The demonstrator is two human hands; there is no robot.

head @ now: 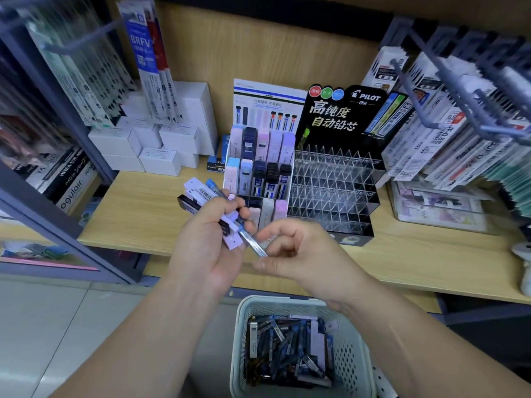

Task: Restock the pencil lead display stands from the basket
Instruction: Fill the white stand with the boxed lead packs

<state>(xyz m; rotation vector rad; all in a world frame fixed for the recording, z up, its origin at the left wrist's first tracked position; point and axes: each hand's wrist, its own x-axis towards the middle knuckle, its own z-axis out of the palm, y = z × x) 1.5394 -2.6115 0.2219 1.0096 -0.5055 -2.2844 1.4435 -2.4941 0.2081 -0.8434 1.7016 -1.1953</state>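
My left fingers (pixel 222 203) cover the middle of the lead cases (pixel 198 193) I grip. My right hand (pixel 290 254), pinching the clear tube (pixel 253 244), hides its end and the white stand's (pixel 267 96) front row. The basket (pixel 244 311) runs off the bottom edge; the upper-left hanging packs (pixel 71 61) are blurred.

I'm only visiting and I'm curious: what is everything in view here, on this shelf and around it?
shelf: one, light wood, across the middle
white stand: one, centre of shelf, partly filled with pastel and dark cases
Pilot stand: one, black with clear compartments that look empty, right of the white stand
white boxes: several, stacked at back left
hanging packs: many, mostly white, on hooks at both sides
basket: one, pale green, below the shelf, holding many mostly blue and dark cases
held cases: several, white and black, in the left hand
lead tube: one, clear with blue cap, between both hands
left hand: grips the held cases
right hand: fingers pinch the tube's lower end
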